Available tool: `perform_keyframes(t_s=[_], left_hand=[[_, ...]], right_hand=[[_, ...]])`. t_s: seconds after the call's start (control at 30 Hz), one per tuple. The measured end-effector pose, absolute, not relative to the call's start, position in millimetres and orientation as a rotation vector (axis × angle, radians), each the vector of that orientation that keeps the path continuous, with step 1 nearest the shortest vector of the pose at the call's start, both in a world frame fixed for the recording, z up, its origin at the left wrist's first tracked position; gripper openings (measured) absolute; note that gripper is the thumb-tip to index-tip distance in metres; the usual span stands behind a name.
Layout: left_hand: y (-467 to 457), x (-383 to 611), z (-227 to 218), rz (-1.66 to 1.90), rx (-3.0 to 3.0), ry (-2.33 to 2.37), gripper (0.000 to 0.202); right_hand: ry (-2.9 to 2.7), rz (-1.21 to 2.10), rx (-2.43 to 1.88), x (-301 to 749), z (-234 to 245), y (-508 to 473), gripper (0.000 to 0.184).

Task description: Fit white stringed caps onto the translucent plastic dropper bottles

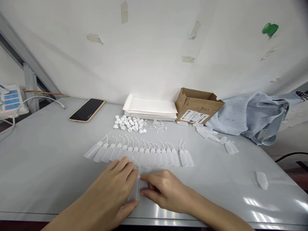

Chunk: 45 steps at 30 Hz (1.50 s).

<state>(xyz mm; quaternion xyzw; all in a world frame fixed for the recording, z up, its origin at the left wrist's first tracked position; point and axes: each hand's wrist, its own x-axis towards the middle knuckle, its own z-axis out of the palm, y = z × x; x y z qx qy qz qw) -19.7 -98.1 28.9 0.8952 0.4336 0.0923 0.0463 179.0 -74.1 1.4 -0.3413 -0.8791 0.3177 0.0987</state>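
Note:
Near the table's front edge, my left hand (117, 186) is closed over a small translucent plastic bottle (135, 192), which lies flat with a thin curved strap (138, 164) at its top. The hand covers most of the bottle, and a second one under it cannot be made out. My right hand (166, 191) comes from the right with index finger and thumb apart, their tips at the bottle's right side; its other fingers are curled. Beyond both hands lies a row of similar bottles (145, 157), side by side, straps pointing away.
Behind the row are a pile of white caps (130, 123), loose thin straps (156, 125), stacked white envelopes (151, 107) and a cardboard box (199, 106). A phone (87, 110) lies left. Rightward are loose bottles (208, 132), a blue cloth bag (240, 112) and a lone bottle (261, 180).

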Motion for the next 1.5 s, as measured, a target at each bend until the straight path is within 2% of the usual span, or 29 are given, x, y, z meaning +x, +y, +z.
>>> perform_keyframes(t_s=[0.23,0.47,0.67,0.93,1.07,1.27,1.4,1.5], left_hand=[[-101,-22,28,0.345,2.772,1.312,0.014],[-102,-25,29,0.433,2.788,1.29,0.025],[-98,-29,31,0.482,2.784,1.29,0.024],[-49,-38,47,0.571,2.706,1.312,0.036],[-21,-27,55,0.574,2.713,1.29,0.03],[29,-7,51,0.39,2.719,1.222,0.022],[63,12,42,0.325,2.867,1.146,0.026],[76,34,34,0.318,2.951,1.034,0.027]], right_hand=[[-2.603,0.914,-0.997,178,0,-75,0.034],[-2.599,0.897,-1.003,179,0,-74,0.033],[-2.583,0.901,-1.006,179,1,-74,0.033],[-2.506,0.935,-1.015,183,6,-72,0.03],[-2.404,1.02,-0.998,188,8,-71,0.029],[-2.04,1.26,-1.145,210,20,-52,0.028],[-1.806,0.977,-1.304,240,21,-24,0.03],[-1.723,0.534,-1.415,268,9,2,0.028]])
